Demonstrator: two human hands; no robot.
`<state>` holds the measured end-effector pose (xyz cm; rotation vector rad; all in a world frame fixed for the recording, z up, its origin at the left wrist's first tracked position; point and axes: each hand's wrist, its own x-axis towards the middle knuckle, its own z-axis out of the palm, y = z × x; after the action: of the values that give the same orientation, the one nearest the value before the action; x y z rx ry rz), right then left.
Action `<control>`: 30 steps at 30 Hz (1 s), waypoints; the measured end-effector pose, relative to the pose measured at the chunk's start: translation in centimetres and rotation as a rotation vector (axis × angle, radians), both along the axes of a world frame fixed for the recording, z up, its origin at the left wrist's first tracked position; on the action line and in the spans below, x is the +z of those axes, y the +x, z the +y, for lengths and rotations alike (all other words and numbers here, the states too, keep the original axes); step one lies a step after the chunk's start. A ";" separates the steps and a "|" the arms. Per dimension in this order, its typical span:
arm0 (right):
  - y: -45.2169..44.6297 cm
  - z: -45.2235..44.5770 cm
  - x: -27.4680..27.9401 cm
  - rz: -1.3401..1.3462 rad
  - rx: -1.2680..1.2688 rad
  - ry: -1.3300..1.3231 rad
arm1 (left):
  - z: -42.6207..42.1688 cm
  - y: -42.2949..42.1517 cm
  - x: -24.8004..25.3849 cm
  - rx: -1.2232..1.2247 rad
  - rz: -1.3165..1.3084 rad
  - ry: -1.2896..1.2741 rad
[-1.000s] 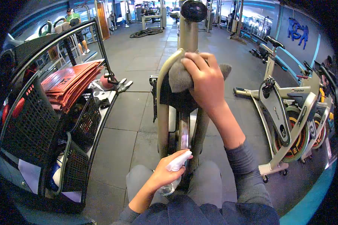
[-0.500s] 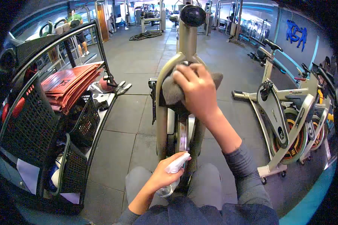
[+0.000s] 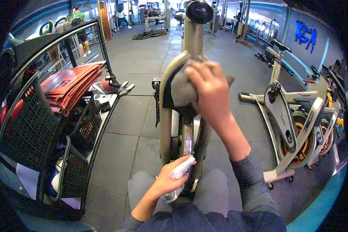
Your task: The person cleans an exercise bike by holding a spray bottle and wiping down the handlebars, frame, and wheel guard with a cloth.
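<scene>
A grey cloth [image 3: 183, 89] is bunched under my right hand [image 3: 209, 87], whose fingers are closed on it and slightly blurred. The cloth rests against the black part inside the forked frame of an exercise bike [image 3: 194, 38], below its post with a round black knob [image 3: 199, 12]. Lower down, my left hand [image 3: 168, 178] is wrapped round the neck of a clear spray bottle [image 3: 183, 168] with a white trigger head. The bottle's body is partly hidden by the hand. A wheel [image 3: 187, 141] shows between the fork legs, just above the bottle.
On the left stands a black rack [image 3: 100, 50] with baskets [image 3: 75, 174] and orange-red folded mats [image 3: 71, 83]. More exercise bikes [image 3: 284, 116] stand on the right. A person in a green top [image 3: 78, 15] is at the back left. A rope [image 3: 149, 35] lies on the floor ahead.
My right hand and the cloth shifted down and left from their first position, then slightly right and up. My left hand stays nearly still with the bottle.
</scene>
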<state>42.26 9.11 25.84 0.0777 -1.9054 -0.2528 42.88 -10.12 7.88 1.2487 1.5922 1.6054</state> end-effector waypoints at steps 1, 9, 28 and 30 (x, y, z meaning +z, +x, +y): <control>-0.4 0.6 0.8 0.064 -0.004 0.012 | 0.0 0.1 0.1 -0.001 -0.003 -0.001; -1.9 1.7 -2.4 0.034 -0.050 -0.173 | 0.0 0.3 0.5 0.019 0.045 0.048; -1.0 1.4 -4.2 -0.032 -0.053 -0.210 | 0.1 0.3 -0.2 0.037 0.093 0.041; -0.3 1.1 -5.8 -0.022 -0.048 -0.211 | 0.1 0.5 0.1 0.033 0.074 0.031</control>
<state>41.99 10.24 20.08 -0.1074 -1.9471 -0.0821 43.34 -10.04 7.95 1.3185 1.6473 1.6272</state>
